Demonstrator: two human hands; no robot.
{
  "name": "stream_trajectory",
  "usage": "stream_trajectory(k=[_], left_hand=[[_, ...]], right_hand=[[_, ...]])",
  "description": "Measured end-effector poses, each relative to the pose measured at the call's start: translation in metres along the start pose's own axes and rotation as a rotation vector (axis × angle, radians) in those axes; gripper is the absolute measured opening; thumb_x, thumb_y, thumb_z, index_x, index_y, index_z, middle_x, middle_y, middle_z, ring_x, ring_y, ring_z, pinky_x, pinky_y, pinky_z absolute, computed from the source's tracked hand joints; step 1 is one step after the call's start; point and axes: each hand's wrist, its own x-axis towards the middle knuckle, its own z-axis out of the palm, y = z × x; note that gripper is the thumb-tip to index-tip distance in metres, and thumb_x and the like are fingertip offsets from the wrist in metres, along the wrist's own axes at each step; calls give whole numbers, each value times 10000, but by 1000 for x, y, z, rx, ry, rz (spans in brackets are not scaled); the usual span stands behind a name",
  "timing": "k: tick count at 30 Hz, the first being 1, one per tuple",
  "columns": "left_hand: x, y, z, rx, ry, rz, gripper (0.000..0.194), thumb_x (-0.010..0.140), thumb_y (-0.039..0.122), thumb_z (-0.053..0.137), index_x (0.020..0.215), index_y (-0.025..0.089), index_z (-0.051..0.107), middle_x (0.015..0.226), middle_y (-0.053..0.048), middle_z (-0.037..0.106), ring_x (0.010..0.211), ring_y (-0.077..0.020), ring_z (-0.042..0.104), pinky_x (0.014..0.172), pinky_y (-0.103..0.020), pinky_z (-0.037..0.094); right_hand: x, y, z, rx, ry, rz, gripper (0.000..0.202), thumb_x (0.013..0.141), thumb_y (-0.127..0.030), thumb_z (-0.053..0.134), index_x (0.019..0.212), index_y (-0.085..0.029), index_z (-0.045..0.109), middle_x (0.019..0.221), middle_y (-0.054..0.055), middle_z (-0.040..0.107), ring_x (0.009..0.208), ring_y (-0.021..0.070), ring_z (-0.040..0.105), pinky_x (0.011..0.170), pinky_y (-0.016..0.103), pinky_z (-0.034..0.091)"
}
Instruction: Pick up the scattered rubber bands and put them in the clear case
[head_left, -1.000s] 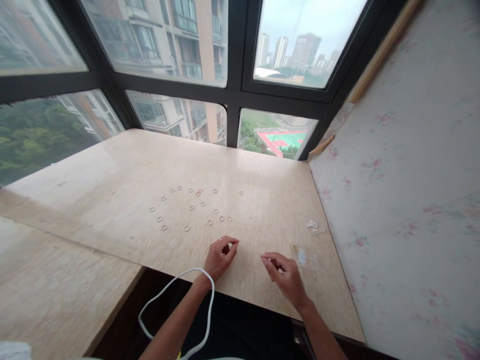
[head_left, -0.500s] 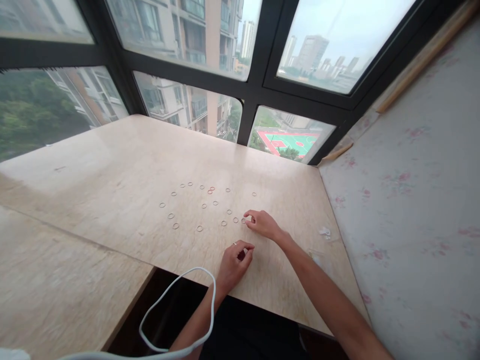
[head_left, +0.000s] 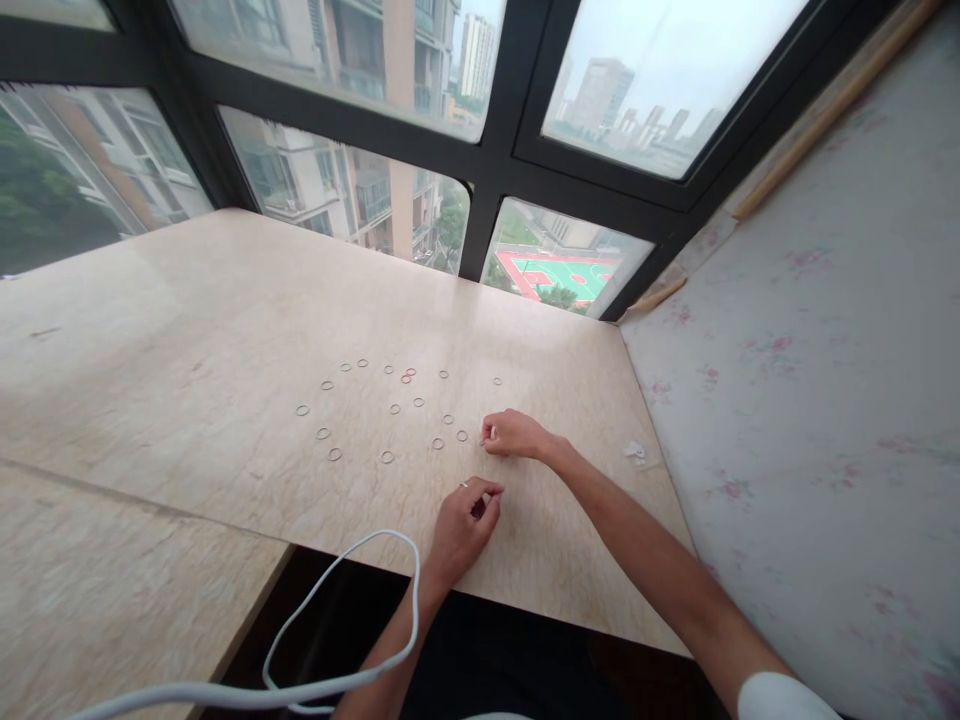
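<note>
Thin metal-coloured rings (head_left: 438,444) lie scattered flat over the pale marble-patterned counter (head_left: 225,330). Two red rings (head_left: 408,376) touch each other towards the back of the group. My right hand (head_left: 514,433) pinches a ring (head_left: 482,443) at the right end of the front rings, thumb and index finger closed on its edge. Just left of those fingertips lies another ring (head_left: 462,436). Nearer to me, my left hand (head_left: 463,525) rests on the counter with thumb and index fingertips together. Whatever the left fingertips hold, if anything, is too small to see. A finger ring sits on that hand.
A white cable (head_left: 415,590) loops in front of my left forearm. Small white pieces (head_left: 635,452) lie at the right, by the papered wall (head_left: 787,420). Dark-framed windows (head_left: 487,150) stand behind the counter. One lone ring (head_left: 497,381) lies far right.
My right thumb and index finger have closed on the ring that lay between them. My left hand keeps its pinch. The view has shifted slightly.
</note>
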Motion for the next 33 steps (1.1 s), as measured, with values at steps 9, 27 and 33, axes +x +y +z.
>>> stream_trajectory(k=[9, 27, 33], left_hand=[[0, 5, -1, 11, 25, 24, 168, 878, 249, 498, 890, 194, 656, 784, -25, 660, 633, -135, 566, 624, -265, 444], [4, 3, 1, 84, 83, 44, 196, 841, 337, 549, 844, 196, 685, 661, 1, 638, 528, -124, 553, 541, -240, 452], [5, 5, 0, 85, 69, 25, 215, 835, 358, 551, 848, 194, 689, 685, -5, 649, 538, -127, 565, 536, -240, 461]], right_hand=[[-43, 22, -5, 248, 82, 55, 70, 697, -151, 572, 738, -182, 621, 460, -60, 561, 468, 100, 559, 519, 189, 378], [-227, 111, 0, 396, 573, 496, 141, 803, -350, 514, 757, -218, 501, 431, -80, 495, 390, 103, 450, 437, 207, 314], [-233, 112, 7, 209, 546, 502, 157, 830, -343, 500, 763, -214, 561, 445, -66, 511, 420, 120, 483, 479, 228, 319]])
